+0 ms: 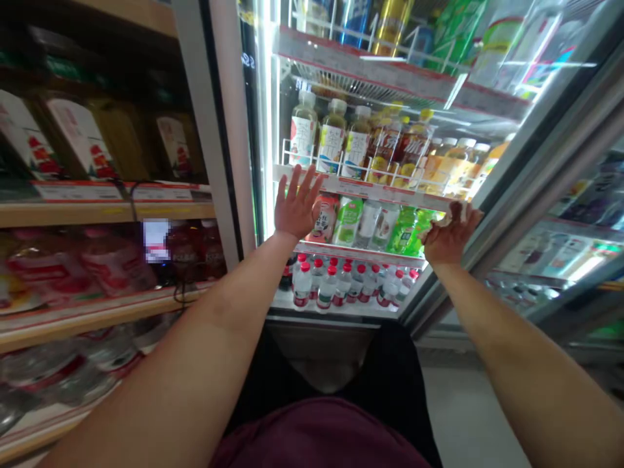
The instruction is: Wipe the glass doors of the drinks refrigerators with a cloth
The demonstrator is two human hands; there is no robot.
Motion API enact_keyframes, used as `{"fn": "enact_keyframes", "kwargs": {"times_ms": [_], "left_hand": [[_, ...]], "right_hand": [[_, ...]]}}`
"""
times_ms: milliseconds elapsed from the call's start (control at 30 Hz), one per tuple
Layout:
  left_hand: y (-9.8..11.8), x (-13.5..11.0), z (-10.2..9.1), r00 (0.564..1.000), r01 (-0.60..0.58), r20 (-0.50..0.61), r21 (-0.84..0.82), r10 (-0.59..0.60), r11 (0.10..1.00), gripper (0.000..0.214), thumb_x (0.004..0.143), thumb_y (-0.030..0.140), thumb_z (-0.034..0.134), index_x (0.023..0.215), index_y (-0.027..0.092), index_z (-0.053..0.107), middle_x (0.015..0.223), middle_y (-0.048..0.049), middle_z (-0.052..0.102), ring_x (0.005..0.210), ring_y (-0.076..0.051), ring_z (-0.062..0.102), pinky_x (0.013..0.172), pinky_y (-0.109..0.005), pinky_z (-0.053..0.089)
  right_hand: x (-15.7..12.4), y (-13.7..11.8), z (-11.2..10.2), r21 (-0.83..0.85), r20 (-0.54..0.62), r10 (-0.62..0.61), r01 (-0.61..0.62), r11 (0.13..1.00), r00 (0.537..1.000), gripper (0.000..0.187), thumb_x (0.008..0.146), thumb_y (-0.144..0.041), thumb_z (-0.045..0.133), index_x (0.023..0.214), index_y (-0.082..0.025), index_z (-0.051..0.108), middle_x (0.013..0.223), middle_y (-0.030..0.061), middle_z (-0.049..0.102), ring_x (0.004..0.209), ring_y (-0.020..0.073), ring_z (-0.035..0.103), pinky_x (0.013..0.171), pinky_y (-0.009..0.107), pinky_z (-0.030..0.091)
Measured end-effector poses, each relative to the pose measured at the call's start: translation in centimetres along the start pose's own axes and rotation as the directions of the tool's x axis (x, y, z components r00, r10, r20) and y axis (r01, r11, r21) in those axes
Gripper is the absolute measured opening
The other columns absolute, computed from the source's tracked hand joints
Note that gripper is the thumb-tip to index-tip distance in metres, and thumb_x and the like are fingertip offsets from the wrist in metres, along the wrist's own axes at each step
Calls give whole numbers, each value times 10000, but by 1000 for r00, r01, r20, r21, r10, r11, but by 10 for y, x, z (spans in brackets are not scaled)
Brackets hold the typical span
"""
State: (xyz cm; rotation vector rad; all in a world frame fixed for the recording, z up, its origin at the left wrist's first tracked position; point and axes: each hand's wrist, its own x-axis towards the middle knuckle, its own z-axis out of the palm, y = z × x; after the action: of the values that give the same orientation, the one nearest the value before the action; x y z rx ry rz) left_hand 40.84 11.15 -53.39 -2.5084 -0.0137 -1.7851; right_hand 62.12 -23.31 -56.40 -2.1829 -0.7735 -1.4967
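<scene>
My left hand (298, 205) is open, its fingers spread, in front of the drinks cooler's glass door (361, 214). It covers part of the lower shelf edge beside a red-labelled bottle (322, 218). Whether the palm touches the glass, I cannot tell. Toward the door's right side, my right hand (448, 242) is raised with bent fingers around a crumpled pale cloth or paper (440, 221), only bits of which show. Behind the glass stand tea bottles (331, 138), green-labelled bottles (348, 221) and small red-capped water bottles (326, 287).
A wooden-edged shelf (102, 211) with large bottles stands close on my left. A small lit device (156, 240) with a cable hangs there. On the right are the metal door frame (507, 175) and another cooler (570, 253). My knees (390, 364) are near the cooler's base.
</scene>
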Motion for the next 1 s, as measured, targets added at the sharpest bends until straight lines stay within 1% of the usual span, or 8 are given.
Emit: {"fn": "enact_keyframes", "kwargs": {"times_ms": [133, 200, 333, 467, 567, 700, 833, 1000], "left_hand": [[0, 0, 0, 1000, -11, -11, 37, 11, 999, 599, 996, 336, 404, 1582, 275, 301, 1634, -25, 281, 1548, -244, 63, 1286, -552, 49], [0, -1, 0, 1000, -4, -5, 39, 4, 999, 603, 995, 338, 402, 1585, 285, 292, 1637, -15, 274, 1549, -240, 62, 1287, -547, 51], [0, 0, 0, 1000, 11, 14, 13, -11, 1000, 603, 994, 351, 402, 1584, 289, 293, 1638, -12, 268, 1550, -242, 51, 1286, -548, 32], [1, 0, -1, 999, 33, 37, -16, -32, 999, 613, 984, 341, 415, 1583, 293, 296, 1641, -6, 261, 1550, -247, 43, 1286, -550, 10], [1, 0, -1, 998, 32, 45, -14, -31, 999, 618, 981, 343, 419, 1584, 283, 298, 1645, -8, 251, 1551, -250, 33, 1285, -546, -4], [1, 0, -2, 999, 26, 46, 8, -27, 1000, 611, 984, 342, 413, 1581, 279, 305, 1645, -7, 249, 1551, -250, 36, 1284, -548, 7], [1, 0, -2, 998, 42, 57, -14, -41, 999, 619, 978, 343, 422, 1582, 285, 301, 1647, -9, 243, 1551, -258, 39, 1282, -558, 8], [2, 0, -2, 998, 30, 48, -1, -30, 1000, 612, 982, 351, 417, 1581, 282, 309, 1643, -14, 254, 1552, -255, 43, 1284, -552, 15]], "right_hand": [[-23, 7, 10, -66, -70, -34, 29, 997, 997, 667, 986, -395, 316, 1534, -16, 300, 1570, 280, 259, 1528, 417, 74, 1185, 712, 189], [-34, 11, 14, -57, -69, -67, 63, 996, 995, 649, 976, -399, 340, 1534, -67, 333, 1590, 244, 250, 1533, 402, 66, 1194, 692, 195], [-64, 21, 14, -24, 66, -183, 185, 982, 981, 548, 960, -419, 447, 1438, -160, 516, 1605, 187, 276, 1525, 417, 110, 1185, 677, 228], [-99, 27, 15, 16, 250, -336, 343, 939, 908, 430, 955, -397, 508, 1318, -210, 642, 1485, 166, 486, 1464, 417, 310, 1156, 669, 286], [-121, 24, 19, 40, 294, -400, 407, 913, 868, 374, 950, -370, 541, 1262, -218, 680, 1437, 153, 551, 1424, 398, 395, 1157, 636, 318], [-139, 15, 22, 69, 321, -445, 448, 891, 836, 317, 933, -307, 574, 1207, -228, 713, 1447, 131, 556, 1407, 390, 427, 1166, 619, 317], [-153, 6, 21, 175, 385, -545, 521, 836, 745, 419, 900, -181, 559, 1290, -281, 675, 1486, 64, 524, 1417, 340, 432, 1190, 558, 314], [-168, -13, 28, 379, 295, -763, 663, 646, 576, 542, 884, -59, 486, 1349, -301, 625, 1446, 10, 564, 1399, 221, 472, 1250, 496, 219]]}}
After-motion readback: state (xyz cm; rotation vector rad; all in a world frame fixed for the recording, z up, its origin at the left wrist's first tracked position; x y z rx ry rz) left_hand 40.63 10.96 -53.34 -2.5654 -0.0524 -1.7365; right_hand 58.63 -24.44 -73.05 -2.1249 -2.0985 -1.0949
